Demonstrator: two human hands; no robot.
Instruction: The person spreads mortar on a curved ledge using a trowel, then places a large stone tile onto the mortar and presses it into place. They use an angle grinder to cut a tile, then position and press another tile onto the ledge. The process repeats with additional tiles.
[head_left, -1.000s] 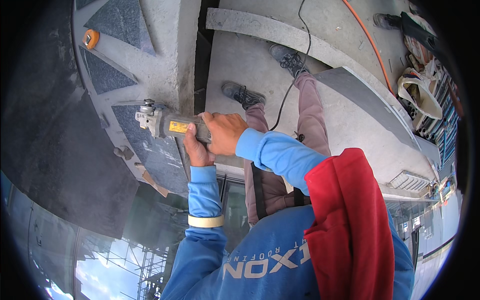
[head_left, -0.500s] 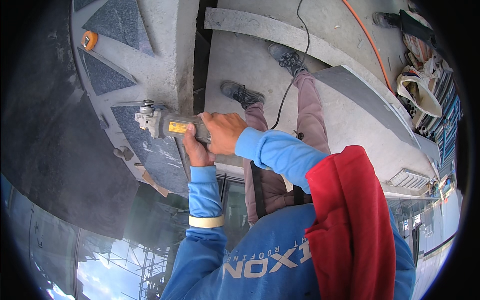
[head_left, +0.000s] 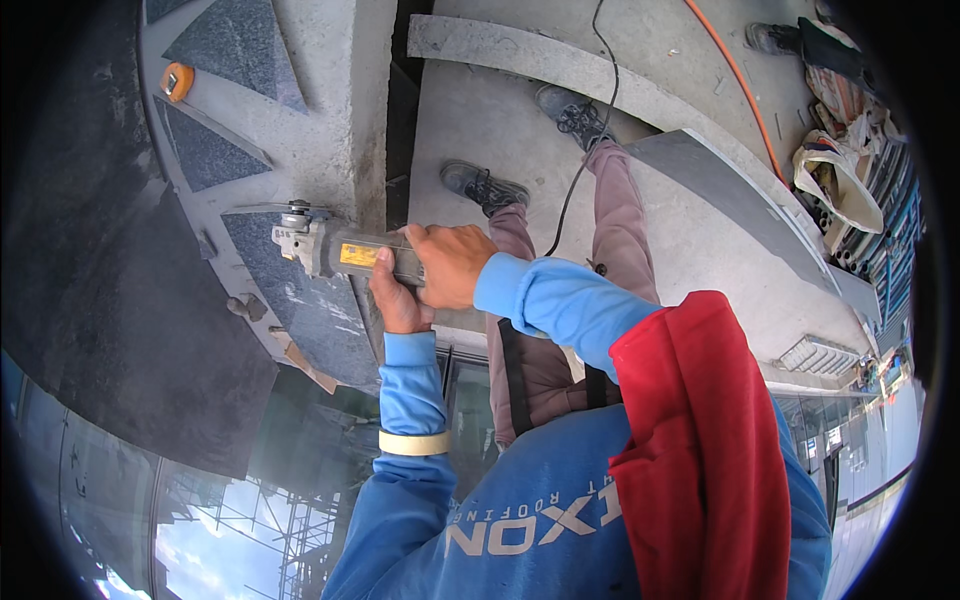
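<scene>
Both of my hands are on a grey angle grinder (head_left: 325, 250) with a yellow label. My left hand (head_left: 397, 295) grips the body from below, thumb up along its side. My right hand (head_left: 452, 265) is wrapped over the rear part. The grinder head lies over a dark speckled stone slab (head_left: 280, 315) on a pale concrete ledge; whether the disc touches the slab I cannot tell. Two triangular stone offcuts (head_left: 230, 45) lie farther up the ledge, with an orange tape measure (head_left: 176, 82) between them.
My feet stand on concrete floor below. A black cord (head_left: 575, 185) and an orange hose (head_left: 740, 85) cross it. A long dark panel (head_left: 720, 200) lies to the right, beside white sacks (head_left: 835, 180), bundled pipes and another person's shoe (head_left: 772, 38). Glass panes are at lower left.
</scene>
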